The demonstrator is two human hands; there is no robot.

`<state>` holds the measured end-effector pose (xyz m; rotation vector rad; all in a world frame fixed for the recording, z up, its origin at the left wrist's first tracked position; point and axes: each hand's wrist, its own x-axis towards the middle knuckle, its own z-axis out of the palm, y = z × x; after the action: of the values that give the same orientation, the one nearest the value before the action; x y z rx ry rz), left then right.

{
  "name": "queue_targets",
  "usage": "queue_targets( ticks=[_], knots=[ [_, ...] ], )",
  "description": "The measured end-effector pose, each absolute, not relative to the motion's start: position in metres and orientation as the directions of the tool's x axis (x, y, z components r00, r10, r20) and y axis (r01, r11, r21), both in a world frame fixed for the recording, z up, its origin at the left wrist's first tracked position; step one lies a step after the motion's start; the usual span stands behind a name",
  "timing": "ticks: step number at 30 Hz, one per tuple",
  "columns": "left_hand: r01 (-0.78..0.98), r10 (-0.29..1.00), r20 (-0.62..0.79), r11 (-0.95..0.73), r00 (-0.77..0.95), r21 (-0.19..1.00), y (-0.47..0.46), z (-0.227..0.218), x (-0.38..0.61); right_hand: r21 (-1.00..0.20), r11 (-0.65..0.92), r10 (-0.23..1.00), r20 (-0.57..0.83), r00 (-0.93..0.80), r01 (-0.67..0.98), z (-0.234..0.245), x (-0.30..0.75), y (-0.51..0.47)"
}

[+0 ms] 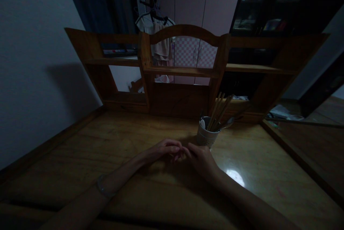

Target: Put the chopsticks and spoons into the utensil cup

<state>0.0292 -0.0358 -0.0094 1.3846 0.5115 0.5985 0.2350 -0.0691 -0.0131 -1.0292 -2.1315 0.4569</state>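
Low over the middle of the wooden desk, my left hand (pixel 168 147) and my right hand (pixel 202 159) meet at the fingertips. The left fingers are curled, with the thumb lying along them. My right hand is bent inward, its fingers closed against the left ones. Dim light and the overlapping fingers hide whether anything small is between them. Just behind my right hand stands a light-coloured perforated utensil cup (pixel 206 137). It holds several wooden chopsticks (pixel 217 111) and a metal spoon (pixel 228 122) leaning out to the right.
The desk top (pixel 120 133) ends at the back in a wooden shelf unit (pixel 178 97). A wall (pixel 40 79) borders the left side and a raised wooden edge (pixel 301 162) the right. Clothes on hangers (pixel 161 40) hang beyond the shelves. A bright reflection lies right of my right hand.
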Motion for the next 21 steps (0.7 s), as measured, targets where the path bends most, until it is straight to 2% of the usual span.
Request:
queue_targets(
  ticks=[7,21],
  knots=[
    [-0.106,0.646,0.023,0.09,0.763,0.99,-0.0347,-0.0106,0.0293,-0.658,0.591,0.797,0.385,-0.465,0.468,-0.0104,0.2335,-0.0701],
    [-0.082,0.642,0.019,0.068,0.767,0.994,-0.0322,-0.0156,0.0283,-0.643,0.599,0.79,0.381,-0.479,0.476,-0.0094,0.2345,-0.07]
  ],
)
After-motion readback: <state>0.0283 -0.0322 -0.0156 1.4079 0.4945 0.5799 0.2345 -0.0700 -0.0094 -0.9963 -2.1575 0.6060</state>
